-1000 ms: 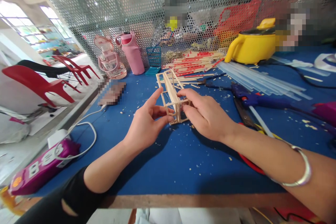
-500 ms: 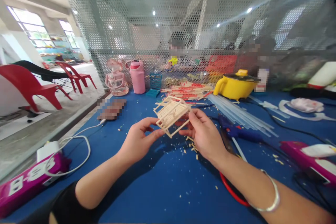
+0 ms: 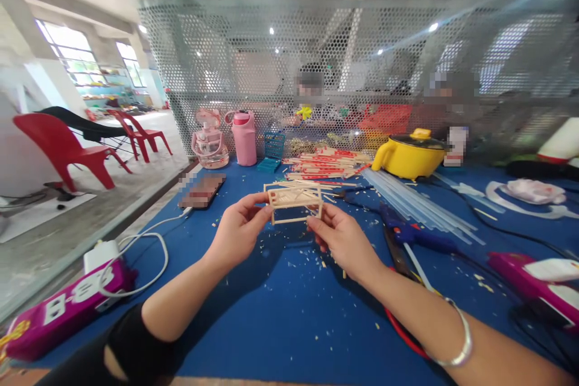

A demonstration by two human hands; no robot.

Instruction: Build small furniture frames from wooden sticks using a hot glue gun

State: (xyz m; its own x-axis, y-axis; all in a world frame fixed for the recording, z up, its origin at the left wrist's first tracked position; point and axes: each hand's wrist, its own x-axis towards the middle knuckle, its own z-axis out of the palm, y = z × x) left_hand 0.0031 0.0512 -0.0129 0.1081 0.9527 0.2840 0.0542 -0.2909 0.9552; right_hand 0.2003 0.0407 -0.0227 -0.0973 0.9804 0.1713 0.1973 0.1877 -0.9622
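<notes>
Between my hands, above the blue tabletop, is a small box-shaped frame [image 3: 296, 198] of pale wooden sticks, with a slatted panel inside. My left hand [image 3: 239, 226] pinches its left end between thumb and fingers. At the other end, my right hand [image 3: 341, 238] grips the lower right corner; some of its fingers are hidden behind the frame. Beyond the frame lies a heap of thin wooden sticks with red wrapping [image 3: 323, 164]. A blue glue gun [image 3: 416, 235] rests to the right of my right hand.
Clear glue sticks [image 3: 420, 205] lie near a yellow electric pot [image 3: 409, 157]. Pliers with red handles [image 3: 402, 329] are partly under my right forearm. A pink bottle [image 3: 244, 139], a phone [image 3: 203, 190] and a purple power strip [image 3: 67, 304] are leftward. Perforated metal sheeting [image 3: 271, 60] borders the back.
The stick frame has turned from a slanted, tilted pose to nearly level, its long side facing me. My right hand has shifted lower on its right end. The view has moved slightly.
</notes>
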